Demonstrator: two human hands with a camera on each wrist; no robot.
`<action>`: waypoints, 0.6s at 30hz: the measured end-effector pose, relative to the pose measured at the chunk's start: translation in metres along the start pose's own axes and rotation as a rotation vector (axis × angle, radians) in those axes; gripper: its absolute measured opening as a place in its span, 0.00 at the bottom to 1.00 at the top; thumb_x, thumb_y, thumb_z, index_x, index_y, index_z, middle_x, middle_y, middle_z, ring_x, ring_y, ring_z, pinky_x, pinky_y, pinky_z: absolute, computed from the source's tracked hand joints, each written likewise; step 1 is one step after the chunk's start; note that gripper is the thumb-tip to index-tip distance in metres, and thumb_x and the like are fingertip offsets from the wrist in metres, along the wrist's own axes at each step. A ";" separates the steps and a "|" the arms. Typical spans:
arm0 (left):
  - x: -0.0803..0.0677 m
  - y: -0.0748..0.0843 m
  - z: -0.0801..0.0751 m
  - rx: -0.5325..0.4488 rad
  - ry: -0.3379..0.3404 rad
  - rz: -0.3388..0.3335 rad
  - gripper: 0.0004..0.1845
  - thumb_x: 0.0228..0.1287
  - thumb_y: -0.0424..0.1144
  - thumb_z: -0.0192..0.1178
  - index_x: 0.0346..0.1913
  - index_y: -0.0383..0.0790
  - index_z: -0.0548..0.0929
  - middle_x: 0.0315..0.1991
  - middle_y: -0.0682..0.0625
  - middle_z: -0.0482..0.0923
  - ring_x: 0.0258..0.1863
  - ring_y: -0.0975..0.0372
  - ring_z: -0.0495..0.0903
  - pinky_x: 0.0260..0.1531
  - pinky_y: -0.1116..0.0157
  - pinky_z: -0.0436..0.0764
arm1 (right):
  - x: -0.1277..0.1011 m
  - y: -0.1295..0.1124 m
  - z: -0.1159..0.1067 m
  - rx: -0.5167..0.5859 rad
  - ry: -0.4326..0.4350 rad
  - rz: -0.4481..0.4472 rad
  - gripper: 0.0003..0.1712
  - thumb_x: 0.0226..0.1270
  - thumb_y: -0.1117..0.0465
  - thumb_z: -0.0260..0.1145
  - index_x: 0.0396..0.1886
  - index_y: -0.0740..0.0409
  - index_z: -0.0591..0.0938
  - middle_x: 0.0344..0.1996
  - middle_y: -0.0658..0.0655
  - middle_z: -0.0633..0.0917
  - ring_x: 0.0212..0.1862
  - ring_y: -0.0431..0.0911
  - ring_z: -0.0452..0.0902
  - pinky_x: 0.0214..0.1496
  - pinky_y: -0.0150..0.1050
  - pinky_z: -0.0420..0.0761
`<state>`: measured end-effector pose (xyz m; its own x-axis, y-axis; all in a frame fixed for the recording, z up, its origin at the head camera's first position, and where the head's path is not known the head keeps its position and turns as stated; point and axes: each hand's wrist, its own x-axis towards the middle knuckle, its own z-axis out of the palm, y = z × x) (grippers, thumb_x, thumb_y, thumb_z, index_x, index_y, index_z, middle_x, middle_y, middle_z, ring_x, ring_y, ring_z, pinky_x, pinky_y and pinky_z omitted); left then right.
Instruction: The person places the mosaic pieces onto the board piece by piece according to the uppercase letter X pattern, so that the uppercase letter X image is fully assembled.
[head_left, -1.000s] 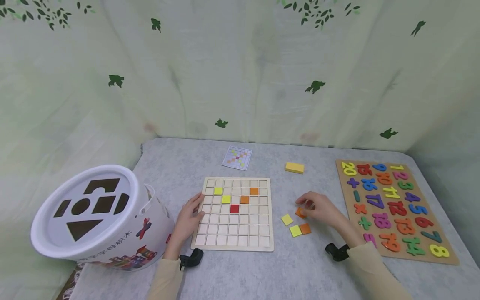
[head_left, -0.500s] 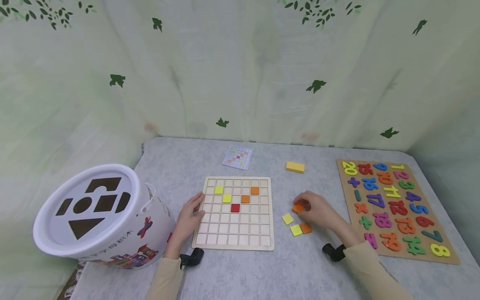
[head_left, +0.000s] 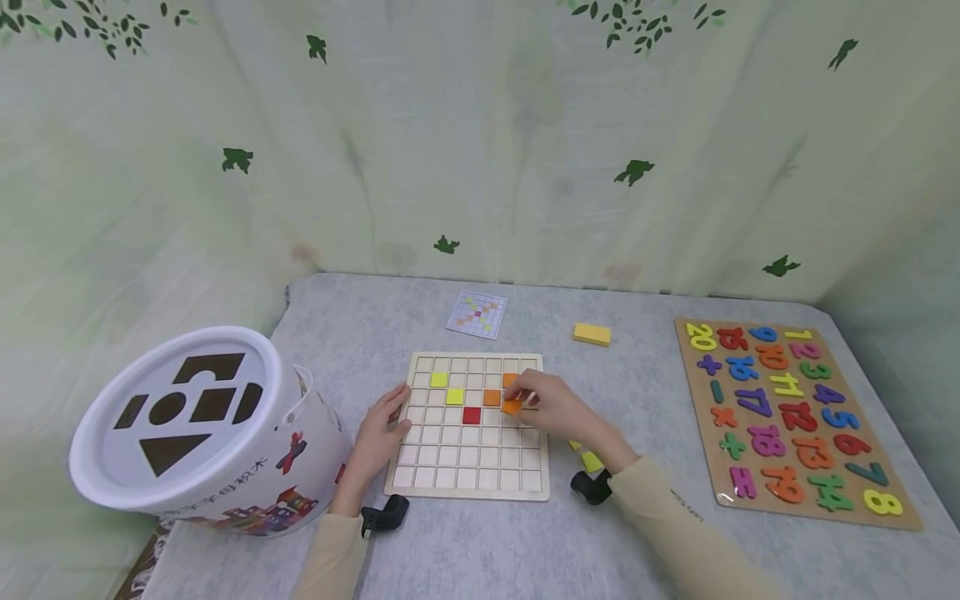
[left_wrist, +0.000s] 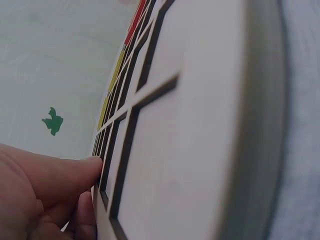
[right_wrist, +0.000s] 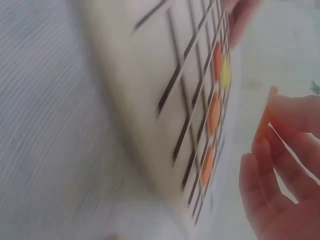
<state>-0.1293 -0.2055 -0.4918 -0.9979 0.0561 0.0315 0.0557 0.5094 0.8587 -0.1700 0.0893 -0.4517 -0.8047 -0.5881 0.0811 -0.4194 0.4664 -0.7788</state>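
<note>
A wooden grid board [head_left: 444, 457] lies on the table, holding two yellow tiles, a red tile [head_left: 471, 415] and orange tiles in its cells. At its left edge, my left hand [head_left: 378, 433] holds the rim, the thumb [left_wrist: 82, 172] touching the frame in the left wrist view. My right hand [head_left: 558, 407] is over the board's right part and pinches an orange square tile [head_left: 512, 407] between thumb and fingers. In the right wrist view this orange tile [right_wrist: 265, 115] stands on edge, apart from the board. Loose yellow tiles [head_left: 592, 462] lie partly hidden under the right wrist.
A pattern card [head_left: 477, 315] lies behind the board, with a yellow block [head_left: 592, 334] to its right. The large white bucket [head_left: 307, 475] with a shape-hole lid stands at left. A number puzzle board [head_left: 817, 515] lies at right.
My right hand has picked up an orange tile from the loose pile and carried it left over the board. My left hand stays at the board's left edge.
</note>
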 end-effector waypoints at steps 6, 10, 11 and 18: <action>0.002 -0.006 0.001 0.008 0.011 0.012 0.29 0.61 0.19 0.54 0.66 0.22 0.63 0.70 0.35 0.56 0.67 0.44 0.58 0.61 0.49 0.65 | 0.025 -0.022 0.029 -0.016 -0.076 -0.071 0.12 0.57 0.70 0.68 0.42 0.59 0.83 0.38 0.49 0.81 0.40 0.46 0.75 0.43 0.35 0.77; 0.003 -0.008 0.001 0.008 0.006 0.012 0.29 0.61 0.20 0.54 0.67 0.22 0.63 0.70 0.35 0.56 0.67 0.44 0.58 0.62 0.50 0.65 | 0.035 -0.031 0.045 -0.073 -0.130 -0.086 0.11 0.58 0.68 0.68 0.42 0.58 0.83 0.37 0.49 0.80 0.38 0.43 0.74 0.41 0.31 0.76; 0.002 -0.007 0.001 0.008 0.005 0.011 0.29 0.61 0.20 0.55 0.67 0.22 0.63 0.70 0.35 0.57 0.67 0.45 0.58 0.62 0.50 0.65 | 0.038 -0.032 0.048 -0.084 -0.139 -0.090 0.11 0.58 0.68 0.69 0.41 0.58 0.83 0.37 0.49 0.80 0.37 0.43 0.74 0.41 0.30 0.75; 0.002 -0.006 -0.001 0.016 0.000 0.000 0.29 0.62 0.21 0.55 0.67 0.24 0.64 0.70 0.36 0.57 0.67 0.45 0.59 0.61 0.51 0.66 | 0.047 -0.036 0.064 -0.142 -0.210 -0.069 0.09 0.57 0.70 0.68 0.38 0.57 0.84 0.35 0.48 0.80 0.36 0.41 0.72 0.41 0.29 0.74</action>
<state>-0.1313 -0.2088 -0.4962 -0.9979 0.0564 0.0312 0.0561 0.5235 0.8502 -0.1661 0.0028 -0.4596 -0.6733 -0.7392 -0.0115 -0.5369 0.4996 -0.6798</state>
